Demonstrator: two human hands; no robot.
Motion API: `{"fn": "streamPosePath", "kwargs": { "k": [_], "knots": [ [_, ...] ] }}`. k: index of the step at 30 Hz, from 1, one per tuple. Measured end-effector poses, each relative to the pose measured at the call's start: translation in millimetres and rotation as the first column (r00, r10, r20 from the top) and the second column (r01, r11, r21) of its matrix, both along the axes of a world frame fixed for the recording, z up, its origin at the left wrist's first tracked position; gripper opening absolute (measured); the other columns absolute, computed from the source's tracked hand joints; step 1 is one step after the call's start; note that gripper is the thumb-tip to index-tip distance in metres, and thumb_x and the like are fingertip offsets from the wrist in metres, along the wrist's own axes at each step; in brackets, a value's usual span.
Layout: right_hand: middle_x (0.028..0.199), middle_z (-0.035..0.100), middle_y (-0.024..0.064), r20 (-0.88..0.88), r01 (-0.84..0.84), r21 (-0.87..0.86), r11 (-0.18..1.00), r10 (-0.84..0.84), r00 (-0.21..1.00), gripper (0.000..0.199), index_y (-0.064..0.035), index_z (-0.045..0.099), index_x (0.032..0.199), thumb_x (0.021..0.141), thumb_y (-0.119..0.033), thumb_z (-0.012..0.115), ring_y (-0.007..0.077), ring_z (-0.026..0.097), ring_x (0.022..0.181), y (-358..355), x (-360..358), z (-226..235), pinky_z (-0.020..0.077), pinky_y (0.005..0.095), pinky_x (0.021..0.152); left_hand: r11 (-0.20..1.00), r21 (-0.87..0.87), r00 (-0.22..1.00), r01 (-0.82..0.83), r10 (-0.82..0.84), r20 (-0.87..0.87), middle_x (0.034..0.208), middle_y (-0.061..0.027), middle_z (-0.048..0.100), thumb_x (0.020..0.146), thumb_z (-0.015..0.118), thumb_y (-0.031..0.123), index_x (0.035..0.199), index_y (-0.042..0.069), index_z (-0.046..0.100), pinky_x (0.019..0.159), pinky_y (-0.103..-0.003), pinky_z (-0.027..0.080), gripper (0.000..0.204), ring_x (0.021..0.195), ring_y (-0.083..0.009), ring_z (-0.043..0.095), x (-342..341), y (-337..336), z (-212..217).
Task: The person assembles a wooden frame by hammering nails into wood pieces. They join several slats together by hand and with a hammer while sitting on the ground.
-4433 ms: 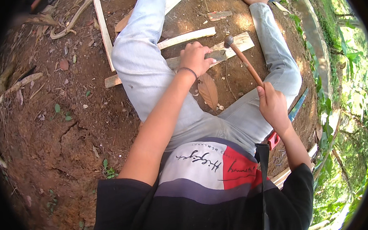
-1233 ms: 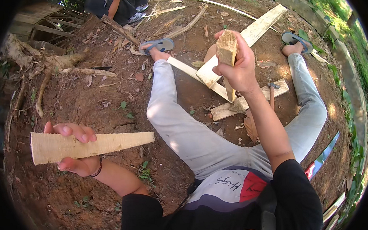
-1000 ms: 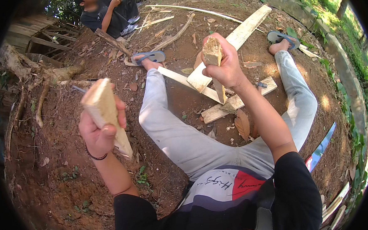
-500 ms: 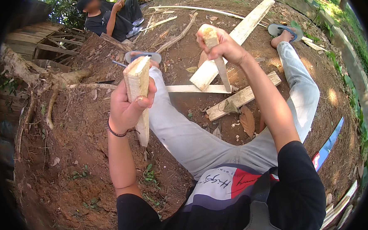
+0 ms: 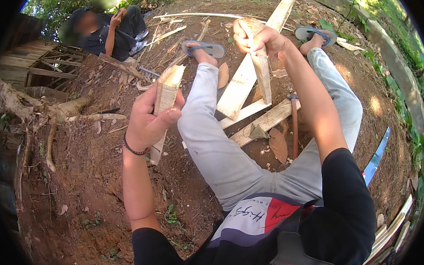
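My left hand is wrapped round a pale wooden stake, thumb pressed along its face. This stake is held upright, its broad, splintered end up and its tapered end below my fist. Farther off to the right, my right hand grips a second wooden stake, whose tapered tip points down. Behind that tip lies a long, wide plank on the soil. A hammer lies between my legs, partly hidden by my right forearm, beside a shorter board.
At right lies a long blade near my thigh. Wood strips are stacked at lower right. Tree roots spread at left near a wooden structure. Another person reclines at the far left. A low wall borders the right.
My left foot has shifted right, and my knees are closer together. The left stake now tilts, with its top leaning right. The hammer has come into fuller view.
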State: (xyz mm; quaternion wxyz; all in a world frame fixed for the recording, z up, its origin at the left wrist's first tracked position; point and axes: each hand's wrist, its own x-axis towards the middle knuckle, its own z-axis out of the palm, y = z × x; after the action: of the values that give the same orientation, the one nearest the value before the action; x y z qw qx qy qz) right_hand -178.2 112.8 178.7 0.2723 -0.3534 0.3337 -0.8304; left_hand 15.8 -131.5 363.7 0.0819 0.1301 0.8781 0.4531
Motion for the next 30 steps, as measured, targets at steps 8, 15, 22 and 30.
{"fn": "streamPosePath", "kwargs": {
  "k": [8, 15, 22, 30],
  "knots": [
    [0.066, 0.044, -0.0029, -0.02, 0.057, 0.002, 0.998, -0.057, 0.998, 0.037, -0.0097, 0.045, 0.083, 0.052, -0.013, 0.065, 0.0085, 0.041, 0.057, 40.3, 10.0, -5.7, 0.0331, 0.0238, 0.052, 0.999, -0.051, 1.0, 0.007, -0.007, -0.001, 0.094, -0.0053, 0.064, 0.082, 0.073, 0.033, 0.117, -0.004, 0.058, 0.075, -0.026, 0.048, 0.053, 0.084, -0.0101, 0.059, -22.5, 7.7, -14.1],
    [0.067, 0.044, -0.0009, 0.078, 0.234, 0.199, 0.951, -0.254, 0.964, 0.036, -0.0065, 0.052, 0.085, 0.051, -0.01, 0.06, 0.0113, 0.043, 0.063, 54.8, 49.6, 14.0, 0.0353, 0.0249, 0.058, 0.799, -0.52, 0.851, 0.3, -0.471, -0.232, 0.11, -0.0236, 0.062, 0.085, 0.068, 0.037, 0.132, -0.005, 0.045, 0.084, -0.037, 0.049, 0.068, 0.097, -0.0354, 0.063, -86.4, 87.8, -6.1],
    [0.071, 0.05, 0.0, 0.05, 0.173, 0.259, 0.95, -0.192, 0.98, 0.037, -0.0033, 0.057, 0.094, 0.057, -0.008, 0.058, 0.0104, 0.049, 0.065, 74.0, 66.3, 10.6, 0.042, 0.0259, 0.057, 0.639, -0.698, 0.836, 0.324, -0.539, -0.106, 0.104, -0.0276, 0.062, 0.092, 0.056, 0.046, 0.129, -0.004, 0.045, 0.084, -0.046, 0.048, 0.063, 0.098, -0.0444, 0.061, -122.1, 146.1, -14.5],
    [0.07, 0.054, 0.0003, -0.003, 0.372, 0.135, 0.918, -0.375, 0.927, 0.039, 0.0007, 0.057, 0.103, 0.064, -0.007, 0.056, 0.0077, 0.05, 0.062, 61.2, 72.8, 6.5, 0.0417, 0.0236, 0.056, 0.658, -0.721, 0.893, 0.218, -0.433, -0.125, 0.098, -0.0295, 0.062, 0.096, 0.051, 0.041, 0.127, -0.009, 0.04, 0.082, -0.047, 0.048, 0.06, 0.091, -0.0452, 0.062, -93.0, 157.7, -21.1]
  ]
}}
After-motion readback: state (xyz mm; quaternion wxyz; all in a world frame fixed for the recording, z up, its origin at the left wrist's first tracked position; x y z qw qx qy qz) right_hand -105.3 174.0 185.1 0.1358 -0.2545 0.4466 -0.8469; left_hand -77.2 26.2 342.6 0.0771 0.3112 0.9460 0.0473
